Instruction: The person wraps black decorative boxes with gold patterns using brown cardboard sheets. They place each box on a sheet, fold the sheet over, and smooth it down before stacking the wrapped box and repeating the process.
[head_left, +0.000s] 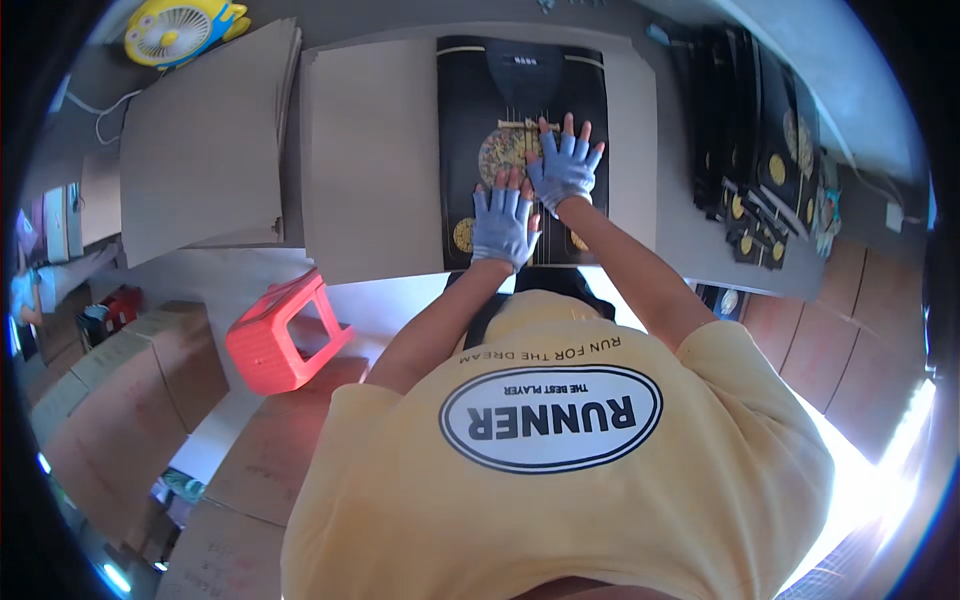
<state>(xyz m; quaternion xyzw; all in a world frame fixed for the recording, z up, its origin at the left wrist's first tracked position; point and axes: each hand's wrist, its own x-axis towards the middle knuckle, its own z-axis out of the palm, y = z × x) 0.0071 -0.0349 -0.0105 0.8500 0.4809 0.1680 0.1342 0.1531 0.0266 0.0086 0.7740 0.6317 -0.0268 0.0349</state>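
A black printed sheet [465,95] with gold round patterns lies on a wide grey-brown cardboard sheet [370,155] in front of me. My left hand [502,225], in a blue-grey fingerless glove, rests flat on the lower middle of the black sheet. A little farther off and to the right, my right hand [565,170] wears the same kind of glove and lies with its fingers spread on the sheet. Both palms press down, covering part of the large gold pattern. Neither hand grips anything.
At the left stands a stack of grey cardboard sheets [205,150], with a yellow and blue fan [172,35] behind it. Black printed pieces [770,120] are piled on the right. A red plastic stool [262,345] and brown cartons [140,385] stand below the table's left side.
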